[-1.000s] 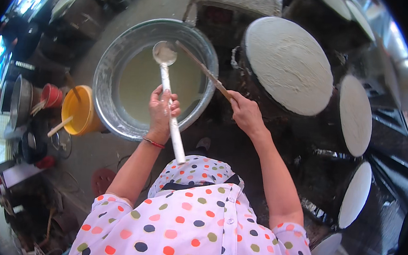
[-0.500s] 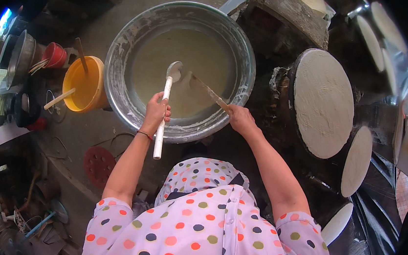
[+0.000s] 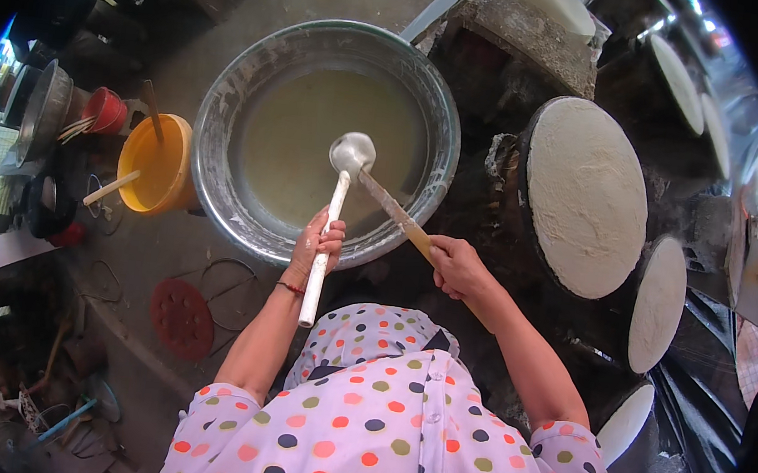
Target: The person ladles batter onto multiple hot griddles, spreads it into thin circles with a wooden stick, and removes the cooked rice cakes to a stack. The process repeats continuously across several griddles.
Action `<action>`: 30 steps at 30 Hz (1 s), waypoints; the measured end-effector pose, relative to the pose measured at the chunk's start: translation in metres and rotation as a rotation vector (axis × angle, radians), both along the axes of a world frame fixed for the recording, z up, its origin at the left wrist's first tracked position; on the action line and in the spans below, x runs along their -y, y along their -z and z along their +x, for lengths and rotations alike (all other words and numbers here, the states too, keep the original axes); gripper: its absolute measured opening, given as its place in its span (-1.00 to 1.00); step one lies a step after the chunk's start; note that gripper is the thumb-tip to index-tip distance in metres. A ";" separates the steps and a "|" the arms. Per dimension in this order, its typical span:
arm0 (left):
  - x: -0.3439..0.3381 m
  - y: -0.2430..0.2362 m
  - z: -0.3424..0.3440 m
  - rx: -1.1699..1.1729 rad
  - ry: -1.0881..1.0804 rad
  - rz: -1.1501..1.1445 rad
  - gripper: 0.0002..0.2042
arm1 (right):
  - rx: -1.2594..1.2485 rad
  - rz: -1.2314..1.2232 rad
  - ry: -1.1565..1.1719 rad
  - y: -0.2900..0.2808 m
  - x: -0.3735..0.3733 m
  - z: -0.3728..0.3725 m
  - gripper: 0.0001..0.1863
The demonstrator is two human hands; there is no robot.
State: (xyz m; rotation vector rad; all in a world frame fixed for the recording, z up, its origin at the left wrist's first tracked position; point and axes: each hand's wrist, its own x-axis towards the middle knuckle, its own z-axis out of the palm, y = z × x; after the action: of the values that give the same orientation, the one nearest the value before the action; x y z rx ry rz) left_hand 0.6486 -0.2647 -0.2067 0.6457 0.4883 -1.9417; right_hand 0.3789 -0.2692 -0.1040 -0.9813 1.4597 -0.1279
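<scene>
My left hand (image 3: 315, 241) is closed round the white handle of a ladle (image 3: 352, 153), whose round bowl is over the big metal basin (image 3: 449, 152). Cloudy, pale liquid (image 3: 308, 116) fills the lower part of the basin. A long, flat wooden stick (image 3: 393, 206) is gripped in my right hand (image 3: 460, 270) at the basin's near right rim. The stick's wet, whitish far end meets the ladle where its bowl joins the handle. Whether the ladle's bowl touches the liquid is hard to tell.
Left of the basin stands a yellow bucket (image 3: 187, 168) with sticks in it, near a small red pail (image 3: 105, 110). At right, a large round griddle-like top (image 3: 586, 197) bears a white layer. A red perforated disc (image 3: 182, 319) lies on the floor.
The ladle has moved right and its bowl has turned. The stick, previously dipped in the liquid, has been lifted and drawn back against the ladle. My right hand has come nearer to me.
</scene>
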 end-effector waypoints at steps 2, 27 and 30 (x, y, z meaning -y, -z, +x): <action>0.018 -0.041 0.002 -0.088 -0.050 -0.175 -0.70 | 0.124 -0.091 0.110 -0.017 0.000 0.004 -0.67; 0.071 -0.208 0.066 -0.056 -0.119 -0.416 -0.76 | -0.106 -1.199 -0.151 -0.092 0.086 0.027 -0.70; 0.065 -0.199 0.063 -0.191 -0.133 -0.393 -0.77 | -0.146 -1.156 -0.221 -0.097 0.083 0.011 -0.70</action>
State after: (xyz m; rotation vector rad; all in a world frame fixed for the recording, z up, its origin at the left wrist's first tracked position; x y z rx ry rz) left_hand 0.7116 -0.3296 -0.0082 0.1737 0.2463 -1.9082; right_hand 0.3901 -0.3520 -0.0067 -2.0989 1.3529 -0.8108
